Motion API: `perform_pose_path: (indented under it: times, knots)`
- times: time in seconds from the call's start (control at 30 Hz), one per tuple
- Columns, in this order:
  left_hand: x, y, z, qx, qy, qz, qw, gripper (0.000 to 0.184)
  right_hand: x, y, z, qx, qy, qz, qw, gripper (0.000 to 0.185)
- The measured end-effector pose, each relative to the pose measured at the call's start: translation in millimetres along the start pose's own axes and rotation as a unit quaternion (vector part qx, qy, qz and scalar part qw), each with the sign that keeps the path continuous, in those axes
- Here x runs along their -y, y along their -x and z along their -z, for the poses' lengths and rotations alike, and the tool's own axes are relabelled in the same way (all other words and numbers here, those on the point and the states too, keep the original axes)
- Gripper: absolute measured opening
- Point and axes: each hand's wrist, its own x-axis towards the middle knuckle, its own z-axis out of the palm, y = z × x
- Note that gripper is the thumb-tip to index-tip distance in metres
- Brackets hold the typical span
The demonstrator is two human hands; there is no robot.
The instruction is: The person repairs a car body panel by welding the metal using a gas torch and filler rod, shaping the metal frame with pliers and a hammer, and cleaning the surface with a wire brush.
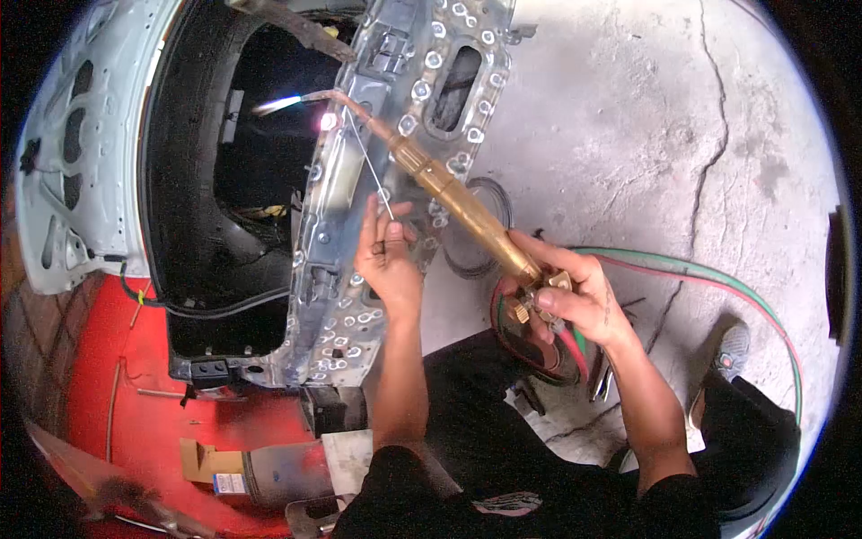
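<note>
Head view: brass torch (464,207), lit, bent tip (325,95) perhaps copper

Torch flame (278,106) glaring; concrete floor (611,135) bright, car-body opening (265,166) dark; edges fisheye-curved, corners black, grainy.

Beside one metal panel (334,262) you have two hands: one left hand (388,256) over it, one right hand (579,292) to its right. You have one brass torch (471,216) reaching across the panel, one flame (278,105) past its left edge, one thin rod (366,162) over it. To its right you have one green hose (687,261), one red hose (669,269), one shoe (734,350); below its left side, one cardboard box (202,461).
</note>
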Motion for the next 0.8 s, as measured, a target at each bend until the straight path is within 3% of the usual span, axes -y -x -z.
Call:
perform_pose_path:
  times: [0.27,0.47,0.8]
  knots:
    - [31,-2,-5,0.013,-0.017,0.067,0.997,0.034,-6,-4,18,-0.037,-0.054,-0.023,0.998,0.065]
    - [10,12,-20,-0.049,0.036,0.007,0.998,0.020,-19,-8,20,-0.024,-0.104,-0.058,0.993,0.063]
    - [9,8,-17,-0.059,-0.006,0.004,0.998,0.019,-15,-9,48,-0.027,-0.111,-0.032,0.993,0.067]
